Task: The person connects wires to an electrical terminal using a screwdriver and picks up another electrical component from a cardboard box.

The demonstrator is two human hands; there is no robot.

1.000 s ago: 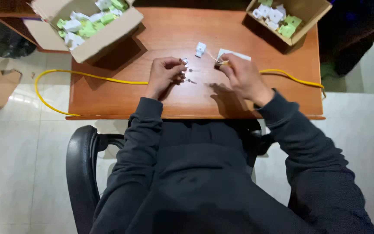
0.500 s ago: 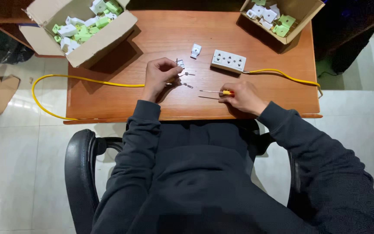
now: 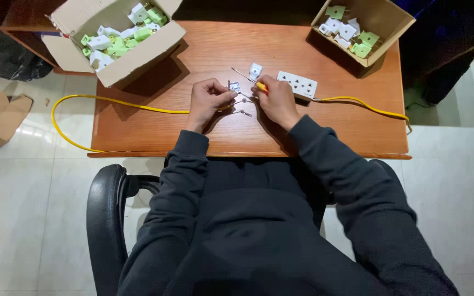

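My left hand pinches a small white plug part at the end of the yellow cable, just above the wooden desk. My right hand grips a screwdriver with a yellow handle, its thin metal shaft pointing up and left past the plug part. Loose metal pins lie on the desk between my hands. A white plug cover rests just beyond the screwdriver. A white multi-socket strip lies right of my right hand, touching it.
An open cardboard box of white and green plug parts stands at the desk's far left. A smaller box with similar parts sits at the far right. The cable loops off the left edge. A black chair arm is below.
My right hand picked the screwdriver up off the desk and brought it up and left to the plug part. The left hand stayed put.
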